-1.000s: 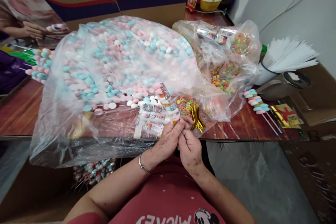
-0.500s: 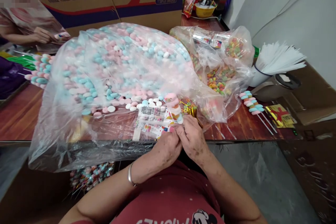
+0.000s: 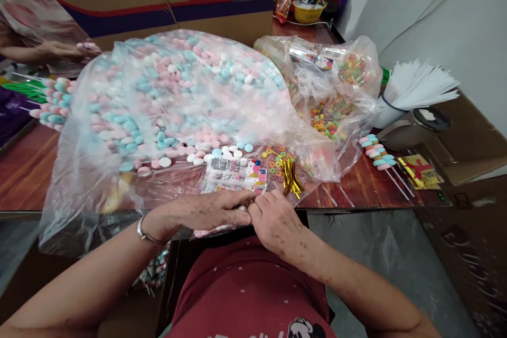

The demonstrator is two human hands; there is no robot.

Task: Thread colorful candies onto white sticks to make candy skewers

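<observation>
Low at the table's front edge, a wrapped candy skewer [image 3: 214, 231] lies under my hands, mostly hidden, with a pink end showing. My left hand [image 3: 206, 210] reaches across it from the left, thumb and fingers closed around it. My right hand [image 3: 277, 222] is curled at its other end, knuckles up, touching the left fingertips. Just beyond them lie printed clear wrappers [image 3: 237, 169] in a small stack. Gold twist ties [image 3: 292, 179] rest beside small ring candies [image 3: 273, 154]. Loose white, pink and blue candies [image 3: 225, 152] spill from a large clear bag [image 3: 186, 90].
A bag of ring candies [image 3: 328, 116] sits at the right. Behind it stand a cup of white sticks [image 3: 415, 90] and a grey mug [image 3: 412, 129]. Finished candy skewers [image 3: 376, 152] lie near a gold packet [image 3: 420, 171]. A carton [image 3: 178, 0] blocks the back; a co-worker's hands [image 3: 63, 50] are at left.
The wrapped skewer, upright before, has come down toward me and lies sideways. My left hand has moved left and stretched along it. The gold ties and wrappers are now uncovered.
</observation>
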